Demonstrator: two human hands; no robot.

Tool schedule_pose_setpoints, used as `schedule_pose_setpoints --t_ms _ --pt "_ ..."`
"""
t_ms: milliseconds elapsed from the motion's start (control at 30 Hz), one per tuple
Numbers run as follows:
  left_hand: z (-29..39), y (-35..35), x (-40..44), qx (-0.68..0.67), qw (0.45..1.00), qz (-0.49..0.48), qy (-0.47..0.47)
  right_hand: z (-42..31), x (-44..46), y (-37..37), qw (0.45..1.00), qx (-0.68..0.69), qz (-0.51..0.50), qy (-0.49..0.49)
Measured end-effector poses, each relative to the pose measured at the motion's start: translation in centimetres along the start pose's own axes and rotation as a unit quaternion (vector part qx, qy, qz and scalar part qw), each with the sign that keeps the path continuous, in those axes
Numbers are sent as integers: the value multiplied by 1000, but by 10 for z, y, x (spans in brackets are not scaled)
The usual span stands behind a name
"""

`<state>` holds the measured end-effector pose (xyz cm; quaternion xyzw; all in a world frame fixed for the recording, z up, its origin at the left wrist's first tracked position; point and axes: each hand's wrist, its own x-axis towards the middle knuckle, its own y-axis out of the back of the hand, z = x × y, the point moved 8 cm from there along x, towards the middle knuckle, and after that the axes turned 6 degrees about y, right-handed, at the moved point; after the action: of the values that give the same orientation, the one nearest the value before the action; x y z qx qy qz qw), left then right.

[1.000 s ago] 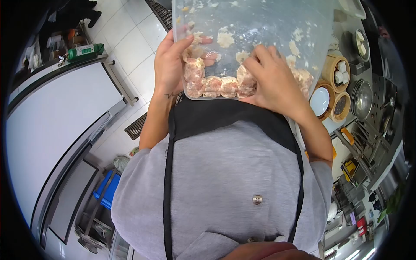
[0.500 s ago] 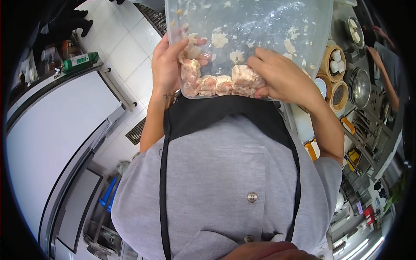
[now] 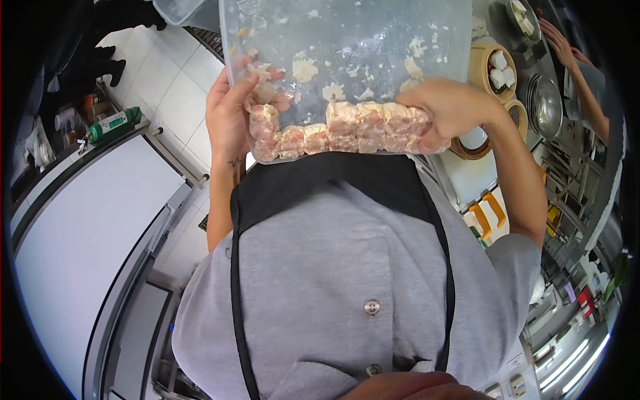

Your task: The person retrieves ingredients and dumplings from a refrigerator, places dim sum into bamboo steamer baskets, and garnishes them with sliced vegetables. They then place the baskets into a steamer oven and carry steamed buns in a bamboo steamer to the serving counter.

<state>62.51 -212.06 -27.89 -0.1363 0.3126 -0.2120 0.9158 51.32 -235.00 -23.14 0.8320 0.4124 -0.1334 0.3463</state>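
Grey short-sleeved shirt (image 3: pixel 313 267) (round shiny buttons (image 3: pixel 372 307)), black apron (image 3: pixel 327 171), left-wrist zigzag mark (image 3: pixel 235 163).

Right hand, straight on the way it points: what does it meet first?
The meat: the right hand points toward picture left, along the row, and already looks to be against its end. Fingertips are hidden, so exact contact is unclear.

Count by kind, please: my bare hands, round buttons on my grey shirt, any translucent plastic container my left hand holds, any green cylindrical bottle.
Your bare left hand and right hand: 2
Round shirt buttons: 2
Translucent plastic container: 1
Green cylindrical bottle: 1
Total: 6
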Motion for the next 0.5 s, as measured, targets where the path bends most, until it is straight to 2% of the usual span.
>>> schedule_pose_setpoints --t_ms 33,167,233,367,467,500 --pt "-1 -1 -1 1 1000 -3 4 1 0 1 998 50 21 -7" --pt "-1 -3 5 21 999 24 16 2 -3 10 995 12 47 -89" --pt "-1 -3 5 28 999 29 14 4 -7 16 985 -48 56 -154" --pt "0 -6 6 14 999 27 18 6 -10 24 972 -111 75 -191" --pt "3 -3 8 6 1000 29 8 11 -15 44 943 -185 145 -235" --pt "6 -1 10 6 1000 27 -3 16 -15 41 954 -157 76 -243"
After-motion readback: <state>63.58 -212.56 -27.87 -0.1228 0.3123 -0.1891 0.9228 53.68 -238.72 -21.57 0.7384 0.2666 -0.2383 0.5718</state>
